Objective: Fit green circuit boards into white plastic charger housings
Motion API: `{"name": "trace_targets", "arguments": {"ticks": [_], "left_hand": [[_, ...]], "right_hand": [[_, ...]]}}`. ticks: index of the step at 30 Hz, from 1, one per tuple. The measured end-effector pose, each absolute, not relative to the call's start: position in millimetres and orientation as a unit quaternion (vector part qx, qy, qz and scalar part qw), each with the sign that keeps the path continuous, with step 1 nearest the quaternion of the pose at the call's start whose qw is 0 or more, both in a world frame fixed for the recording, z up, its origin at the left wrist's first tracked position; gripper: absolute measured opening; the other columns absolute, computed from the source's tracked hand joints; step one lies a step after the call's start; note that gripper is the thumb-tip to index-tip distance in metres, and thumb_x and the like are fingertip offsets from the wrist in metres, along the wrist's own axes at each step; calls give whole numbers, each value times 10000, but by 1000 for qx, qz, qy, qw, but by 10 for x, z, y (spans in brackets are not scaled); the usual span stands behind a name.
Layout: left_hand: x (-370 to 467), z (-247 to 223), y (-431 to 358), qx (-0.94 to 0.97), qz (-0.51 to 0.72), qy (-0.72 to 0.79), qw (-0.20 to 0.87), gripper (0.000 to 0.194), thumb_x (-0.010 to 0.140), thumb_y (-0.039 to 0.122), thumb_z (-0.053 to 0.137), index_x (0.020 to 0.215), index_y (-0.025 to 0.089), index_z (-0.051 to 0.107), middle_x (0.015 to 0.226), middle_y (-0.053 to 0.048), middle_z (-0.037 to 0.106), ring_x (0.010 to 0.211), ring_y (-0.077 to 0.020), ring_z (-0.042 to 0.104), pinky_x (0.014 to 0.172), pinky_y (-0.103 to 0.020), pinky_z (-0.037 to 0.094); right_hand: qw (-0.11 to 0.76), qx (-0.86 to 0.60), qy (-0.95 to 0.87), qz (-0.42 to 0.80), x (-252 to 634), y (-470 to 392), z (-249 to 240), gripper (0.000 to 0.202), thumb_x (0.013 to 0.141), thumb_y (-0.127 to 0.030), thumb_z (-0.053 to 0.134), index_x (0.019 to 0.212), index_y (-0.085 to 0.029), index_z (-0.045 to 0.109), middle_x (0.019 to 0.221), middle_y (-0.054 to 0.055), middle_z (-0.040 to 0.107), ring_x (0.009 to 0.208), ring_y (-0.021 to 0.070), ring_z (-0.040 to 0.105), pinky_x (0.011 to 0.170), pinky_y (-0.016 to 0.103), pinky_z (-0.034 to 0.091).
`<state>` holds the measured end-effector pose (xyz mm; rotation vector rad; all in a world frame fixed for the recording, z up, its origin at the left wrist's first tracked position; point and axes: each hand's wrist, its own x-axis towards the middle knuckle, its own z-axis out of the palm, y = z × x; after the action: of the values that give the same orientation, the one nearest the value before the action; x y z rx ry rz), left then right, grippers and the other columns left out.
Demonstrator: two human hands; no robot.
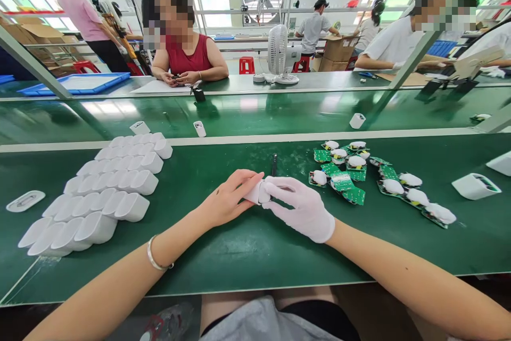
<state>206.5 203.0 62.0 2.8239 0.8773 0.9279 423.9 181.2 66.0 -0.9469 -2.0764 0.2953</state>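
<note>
Between my two hands, above the middle of the green table (239, 266), is a small white casing (255, 194). My bare left hand (227, 197) grips it from the left with thumb and fingers. My right hand (301, 208), in a white glove, pinches its right end. A thin black tool (274, 164) lies just behind my hands, its near end hidden. Rows of white housings (96, 226) stand to the left. Several green circuit boards (353, 194) with white parts lie in a loose group to the right.
A white oval cover (25, 201) lies far left. An open white housing (476, 186) is at the right. Behind the pale strip are small white housings (199, 129). A fan (277, 53) stands at the back, with a person in red (191, 59) seated opposite and others further off.
</note>
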Motion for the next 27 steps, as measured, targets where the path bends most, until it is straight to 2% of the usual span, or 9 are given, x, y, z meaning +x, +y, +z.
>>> {"name": "trace_targets", "arguments": {"ticks": [4,8,9,11,14,16,21,24,27], "left_hand": [[2086,637,2017,900,305,307,56,509,877,229,530,1361,235,371,1206,-116,535,1114,-229,536,917,-363,511],[2135,656,1987,891,338,298,52,479,848,248,585,1300,216,430,1193,-92,597,1154,-225,535,1037,-434,431],[2150,659,1976,892,347,288,47,484,844,243,593,1298,211,430,1194,-91,605,1160,-220,534,1056,-444,412],[2180,668,1952,893,362,265,43,488,838,230,603,1295,200,431,1195,-98,616,1154,-209,543,1050,-431,420],[2216,683,1916,895,376,234,48,461,843,214,595,1279,201,449,1177,-107,632,1133,-205,561,980,-395,474],[2231,690,1900,897,376,225,55,456,843,205,591,1277,204,453,1174,-113,635,1131,-210,565,947,-387,489],[2234,701,1922,891,340,283,104,467,822,244,624,1264,208,479,1198,-108,622,1128,-212,561,954,-382,479],[2213,710,1974,871,286,358,177,460,791,351,650,1215,218,531,1158,-82,634,1063,-219,596,916,-370,504],[2175,685,2045,849,233,410,238,497,740,465,664,1158,222,550,1092,-47,666,938,-220,651,838,-340,537]], "right_hand": [[431,-363,-810,163,4234,1782,697,309,819,-268,601,1124,-297,639,1176,55,612,1026,192,607,930,367,505],[456,-341,-714,408,4250,1798,742,646,795,-408,631,1380,-282,389,1370,108,465,1106,211,559,926,405,494],[442,-334,-679,483,4241,1805,754,688,787,-438,630,1395,-264,359,1351,118,481,1085,207,568,903,398,503],[393,-321,-629,588,4208,1811,781,672,752,-478,652,1331,-211,442,1192,104,588,1006,199,593,856,374,511],[354,-336,-607,628,4144,1795,812,485,687,-447,716,1063,-158,614,917,39,639,850,168,601,785,325,509],[369,-356,-596,618,4118,1787,805,407,665,-419,735,951,-151,627,866,26,635,795,153,598,759,311,505],[364,-380,-633,568,4180,1906,702,391,722,-439,676,964,-137,623,840,40,659,742,149,618,732,308,515],[352,-430,-743,372,4263,2038,669,363,829,-445,568,1043,-160,636,917,63,666,824,165,619,785,320,503],[308,-447,-830,125,4305,2131,684,382,891,-383,500,1209,-182,567,1237,115,557,1120,216,521,955,361,417]]}}
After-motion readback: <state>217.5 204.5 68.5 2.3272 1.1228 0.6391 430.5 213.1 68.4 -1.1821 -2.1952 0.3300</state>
